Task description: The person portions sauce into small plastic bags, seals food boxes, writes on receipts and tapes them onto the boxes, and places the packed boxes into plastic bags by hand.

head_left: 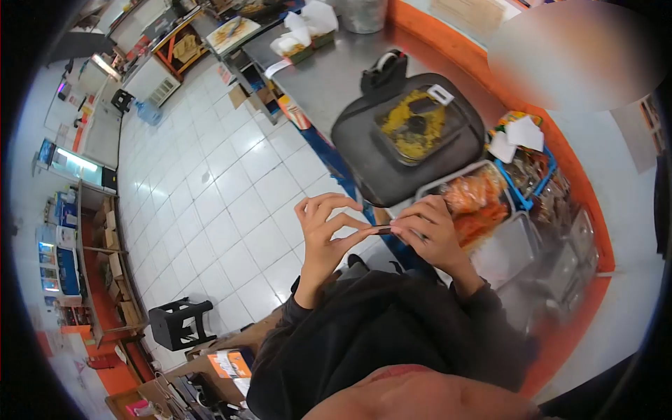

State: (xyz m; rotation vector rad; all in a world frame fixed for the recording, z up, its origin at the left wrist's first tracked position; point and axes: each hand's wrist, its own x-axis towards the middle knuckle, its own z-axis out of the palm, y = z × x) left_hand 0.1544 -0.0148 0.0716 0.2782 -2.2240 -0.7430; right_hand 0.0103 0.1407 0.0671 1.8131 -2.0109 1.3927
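Observation:
My left hand [327, 229] and my right hand [432, 232] meet in front of my body. Between their fingertips they pinch a small, thin dark strip [381, 229], whose kind is too small to make out. The left hand's other fingers are curled loosely. Just beyond my hands, a clear container [413, 133] of yellow-green food rests on a black, rounded flat piece [357, 150]. A white tag-like piece [439, 94] lies at the container's far corner. Close to my right hand stands a clear tub [462, 173] holding orange food in plastic [476, 194].
A black tape dispenser [383, 73] stands on the steel counter [308, 87]. To the right are a blue basket [521, 199] with packets and several clear containers [560, 262]. Open food boxes [297, 45] sit farther back. A black stool [178, 323] stands on the tiled floor [224, 196].

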